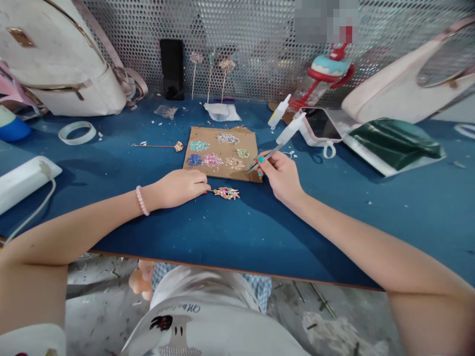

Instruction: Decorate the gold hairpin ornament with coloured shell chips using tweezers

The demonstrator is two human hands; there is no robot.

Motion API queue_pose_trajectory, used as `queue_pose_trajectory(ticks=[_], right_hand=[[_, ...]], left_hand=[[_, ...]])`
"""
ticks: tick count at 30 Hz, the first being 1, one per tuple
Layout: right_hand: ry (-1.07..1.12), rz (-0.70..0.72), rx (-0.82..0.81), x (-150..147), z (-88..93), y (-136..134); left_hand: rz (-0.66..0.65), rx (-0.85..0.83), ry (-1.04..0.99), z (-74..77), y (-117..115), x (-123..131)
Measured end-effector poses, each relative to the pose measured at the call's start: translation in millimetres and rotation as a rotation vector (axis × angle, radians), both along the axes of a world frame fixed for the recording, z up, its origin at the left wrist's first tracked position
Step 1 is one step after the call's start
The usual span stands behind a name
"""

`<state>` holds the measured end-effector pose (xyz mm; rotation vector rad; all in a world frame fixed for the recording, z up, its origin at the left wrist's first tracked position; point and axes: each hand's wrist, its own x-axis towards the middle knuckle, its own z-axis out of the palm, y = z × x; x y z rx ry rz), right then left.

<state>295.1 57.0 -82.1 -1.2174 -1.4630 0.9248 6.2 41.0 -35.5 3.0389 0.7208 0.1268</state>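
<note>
My left hand (184,189) is closed on the stick of an ornate hairpin (227,193), whose gold head with pink and green stones lies just over the blue table. In my right hand (281,174) is a pair of tweezers (267,156), held in a pinch with the tip down at the cardboard's right edge. Small piles of sparkling beads rest on the cardboard (222,173): silver (227,138), turquoise (199,145), blue (194,159), pink (213,160), green (242,153) and champagne (234,163). Whether the tweezers grip a bead is too small to tell.
Another hairpin (163,146) lies left of the cardboard. Two white glue bottles (290,129), a phone (321,123) and a green pouch (393,143) sit at the right. Tape (77,133) and a power strip (27,180) are at left. A black phone (172,69) leans against the mesh.
</note>
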Motion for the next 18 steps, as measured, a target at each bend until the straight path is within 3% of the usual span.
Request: queue_pose_trajectory(ticks=[10, 18], right_hand=[[-0.005, 0.014, -0.016, 0.9, 2.7, -3.1], [0.006, 0.035, -0.009, 0.7, 4.2, -5.3]], left_hand=[[0.203, -0.052, -0.1, -1.4, -2.2, 0.2], [0.237, -0.09, -0.112, -3.0, 0.1, 0.9]])
